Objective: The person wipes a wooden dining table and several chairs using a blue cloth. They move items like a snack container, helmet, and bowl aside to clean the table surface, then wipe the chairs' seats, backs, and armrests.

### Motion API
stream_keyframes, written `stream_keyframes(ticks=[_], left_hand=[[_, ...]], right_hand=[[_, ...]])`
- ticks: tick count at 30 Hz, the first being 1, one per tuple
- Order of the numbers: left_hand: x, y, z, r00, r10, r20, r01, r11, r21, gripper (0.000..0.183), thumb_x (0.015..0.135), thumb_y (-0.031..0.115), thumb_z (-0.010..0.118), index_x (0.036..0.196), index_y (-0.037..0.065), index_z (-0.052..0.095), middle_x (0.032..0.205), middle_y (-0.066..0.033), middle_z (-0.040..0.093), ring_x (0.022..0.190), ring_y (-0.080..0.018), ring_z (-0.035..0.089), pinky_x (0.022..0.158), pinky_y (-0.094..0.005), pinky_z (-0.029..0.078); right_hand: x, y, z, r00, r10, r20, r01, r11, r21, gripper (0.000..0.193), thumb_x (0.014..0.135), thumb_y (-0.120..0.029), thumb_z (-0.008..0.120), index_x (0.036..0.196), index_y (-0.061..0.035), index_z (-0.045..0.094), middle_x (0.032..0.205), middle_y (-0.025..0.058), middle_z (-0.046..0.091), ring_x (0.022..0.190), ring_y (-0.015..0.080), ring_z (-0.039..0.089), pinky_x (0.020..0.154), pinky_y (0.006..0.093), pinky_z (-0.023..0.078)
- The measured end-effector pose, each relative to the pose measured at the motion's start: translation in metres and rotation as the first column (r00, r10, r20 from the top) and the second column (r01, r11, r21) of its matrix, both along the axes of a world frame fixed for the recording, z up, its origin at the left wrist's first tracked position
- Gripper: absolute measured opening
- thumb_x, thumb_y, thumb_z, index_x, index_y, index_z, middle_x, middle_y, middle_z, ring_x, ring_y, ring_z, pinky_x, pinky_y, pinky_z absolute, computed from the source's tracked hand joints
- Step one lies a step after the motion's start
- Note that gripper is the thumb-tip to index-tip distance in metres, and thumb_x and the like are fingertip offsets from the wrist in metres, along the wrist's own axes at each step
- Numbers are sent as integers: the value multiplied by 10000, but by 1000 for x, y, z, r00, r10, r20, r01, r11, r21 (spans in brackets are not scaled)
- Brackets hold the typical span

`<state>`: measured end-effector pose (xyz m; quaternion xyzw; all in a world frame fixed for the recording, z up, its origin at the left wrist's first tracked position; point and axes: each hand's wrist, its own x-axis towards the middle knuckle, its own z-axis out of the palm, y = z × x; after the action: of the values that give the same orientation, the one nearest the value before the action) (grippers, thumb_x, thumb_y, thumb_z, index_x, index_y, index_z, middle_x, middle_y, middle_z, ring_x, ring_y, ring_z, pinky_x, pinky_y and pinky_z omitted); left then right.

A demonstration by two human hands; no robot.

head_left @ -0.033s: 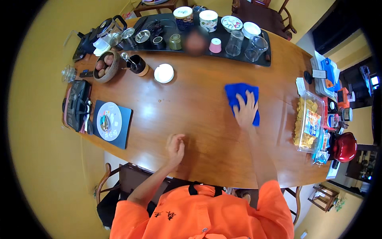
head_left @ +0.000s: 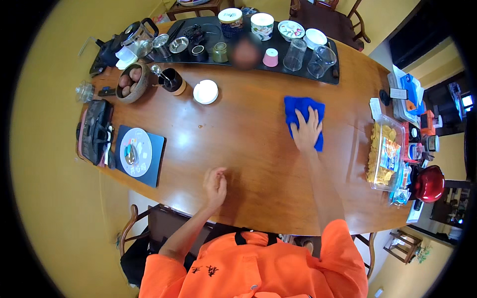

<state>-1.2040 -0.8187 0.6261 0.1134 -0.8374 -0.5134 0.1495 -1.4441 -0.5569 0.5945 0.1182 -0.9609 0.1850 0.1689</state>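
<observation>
My right hand [head_left: 307,130] lies with fingers spread on a blue cloth [head_left: 296,105], pressing it against the wooden table [head_left: 248,129]. The cloth is bunched into a rough square right of the middle. Over the near part of the table, my left hand [head_left: 215,187] is loosely curled, with nothing visible in it. A small brown spot [head_left: 200,126] marks the tabletop beyond that hand. Farther off sits a round white lid or dish [head_left: 205,92].
A black tray [head_left: 271,39] with glasses, cups and tins runs along the far edge. At left are a bowl of round brown items [head_left: 133,84], a black case [head_left: 96,131] and a round plate [head_left: 136,152]. A clear box of chips [head_left: 385,154] stands right.
My right hand and the blue cloth have slid slightly away from me and a little right. The left hand has shifted slightly left.
</observation>
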Motion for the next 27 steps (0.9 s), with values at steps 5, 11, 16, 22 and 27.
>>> stream_keyframes(ticks=[5, 11, 16, 22, 27], left_hand=[[3, -36, -19, 977, 202, -64, -188, 965, 181, 229, 890, -39, 500, 1087, 15, 603, 963, -73, 575, 886, -173, 541, 836, -290, 448], [-32, -80, -35, 982, 164, -97, -173, 980, -100, 277, 855, -79, 524, 1107, 10, 597, 1091, -132, 555, 932, -244, 562, 809, -316, 478], [-43, -86, -46, 992, 57, -111, -106, 855, -507, 331, 801, -40, 578, 1117, 59, 587, 1152, -149, 551, 995, -341, 531, 865, -432, 419], [-48, -79, -48, 998, 50, -37, -62, 830, -555, 360, 791, 15, 588, 1145, 72, 562, 1143, -136, 549, 1033, -333, 514, 861, -454, 386], [-55, -76, -46, 1000, 15, -5, -15, 804, -594, 352, 802, 25, 577, 1151, 74, 573, 1163, -155, 556, 1050, -348, 512, 890, -465, 387]], right_hand=[[12, -121, -24, 945, 322, -62, -323, 946, -16, 432, 733, -328, 683, 1158, -251, 678, 1443, 221, 428, 1388, 445, 301, 1046, 708, 243], [157, -101, 22, 674, 710, 201, -698, 702, -139, 573, 621, -232, 773, 1184, -208, 669, 1479, 174, 425, 1404, 418, 337, 1111, 635, 220], [100, 83, -8, 990, -115, 78, 99, 976, 193, 514, 754, -279, 700, 1259, -209, 630, 1424, 221, 450, 1319, 449, 395, 1054, 601, 349], [-44, -8, -25, 995, 43, -92, -26, 982, 188, 454, 816, -311, 662, 1248, -172, 639, 1414, 196, 462, 1301, 412, 420, 1020, 570, 355], [-102, -167, -17, 996, 91, 20, -92, 994, 64, 490, 826, -363, 654, 1266, -152, 613, 1463, 241, 383, 1380, 454, 302, 1081, 661, 236]])
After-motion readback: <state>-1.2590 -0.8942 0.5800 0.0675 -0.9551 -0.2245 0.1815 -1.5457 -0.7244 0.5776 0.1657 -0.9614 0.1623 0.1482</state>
